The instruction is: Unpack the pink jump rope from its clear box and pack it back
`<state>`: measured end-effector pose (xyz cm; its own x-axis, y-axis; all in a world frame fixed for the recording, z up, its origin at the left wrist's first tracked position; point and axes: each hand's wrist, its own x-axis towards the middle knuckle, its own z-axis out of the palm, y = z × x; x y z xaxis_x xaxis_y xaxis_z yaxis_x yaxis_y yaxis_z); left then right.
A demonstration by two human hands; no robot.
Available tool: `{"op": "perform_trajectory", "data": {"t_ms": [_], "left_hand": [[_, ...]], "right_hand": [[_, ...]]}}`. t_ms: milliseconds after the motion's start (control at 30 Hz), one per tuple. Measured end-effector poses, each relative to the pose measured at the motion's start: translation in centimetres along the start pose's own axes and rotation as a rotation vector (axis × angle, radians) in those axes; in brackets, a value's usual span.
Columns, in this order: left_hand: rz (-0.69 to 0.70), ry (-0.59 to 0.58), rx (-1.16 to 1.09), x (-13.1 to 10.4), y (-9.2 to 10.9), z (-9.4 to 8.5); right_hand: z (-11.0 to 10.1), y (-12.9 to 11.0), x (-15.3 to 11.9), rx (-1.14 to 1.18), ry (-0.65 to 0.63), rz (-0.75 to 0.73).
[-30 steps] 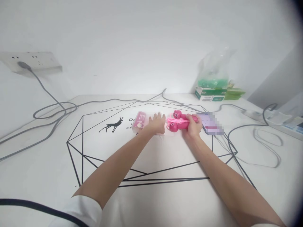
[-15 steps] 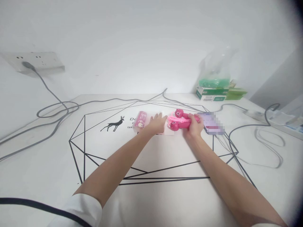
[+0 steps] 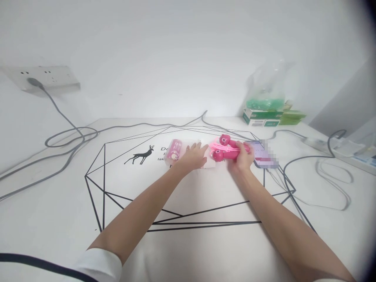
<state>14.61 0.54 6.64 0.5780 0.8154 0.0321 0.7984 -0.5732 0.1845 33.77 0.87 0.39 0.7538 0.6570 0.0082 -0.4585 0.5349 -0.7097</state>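
Observation:
My right hand (image 3: pixel 244 156) is closed round a pink jump rope (image 3: pixel 225 149), whose two handles end in animal heads and point left. Its lighter pink cord lies bundled between the handles. My left hand (image 3: pixel 194 156) rests with its fingers apart on a clear plastic package (image 3: pixel 174 152) with a pink printed label at its left end. Part of that package is hidden under the hand; its pale right end (image 3: pixel 209 162) reaches just below the rope's animal heads. Beyond my right hand lies a phone (image 3: pixel 263 154) with a lit screen, partly blurred.
Grey cables (image 3: pixel 143 124) run along the back and left of the white table (image 3: pixel 182 250). At the back right, a plastic bag with green contents (image 3: pixel 266 103) sits on boxes (image 3: pixel 261 118). A power strip (image 3: pixel 349 156) lies at the right. The wall holds a socket panel (image 3: pixel 55 78).
My right hand has shifted slightly right with the jump rope. The fingers of my left hand have spread more over the package, moving slightly right.

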Motion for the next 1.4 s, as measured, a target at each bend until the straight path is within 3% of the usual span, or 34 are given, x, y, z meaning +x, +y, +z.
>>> {"op": "perform_trajectory", "data": {"t_ms": [167,400,700,1167,1400], "left_hand": [[0.024,0.088,-0.058,-0.8,-0.2,0.2],[0.057,0.364,-0.17,-1.7,-0.8,1.3],[0.176,0.441,0.057,-2.3,-1.9,2.7],[0.277,0.572,-0.075,-2.4,-3.0,3.1],[0.259,0.548,-0.109,-2.5,-3.1,2.8]], "right_hand": [[-0.3,0.3,0.6,0.045,-0.003,-0.012],[0.5,0.0,-0.9,0.012,0.012,0.079],[1.5,0.6,-3.2,-0.05,-0.161,0.158],[2.1,0.7,-4.0,-0.17,-0.191,0.232],[2.4,0.5,-3.6,-0.271,-0.294,0.181]]}}
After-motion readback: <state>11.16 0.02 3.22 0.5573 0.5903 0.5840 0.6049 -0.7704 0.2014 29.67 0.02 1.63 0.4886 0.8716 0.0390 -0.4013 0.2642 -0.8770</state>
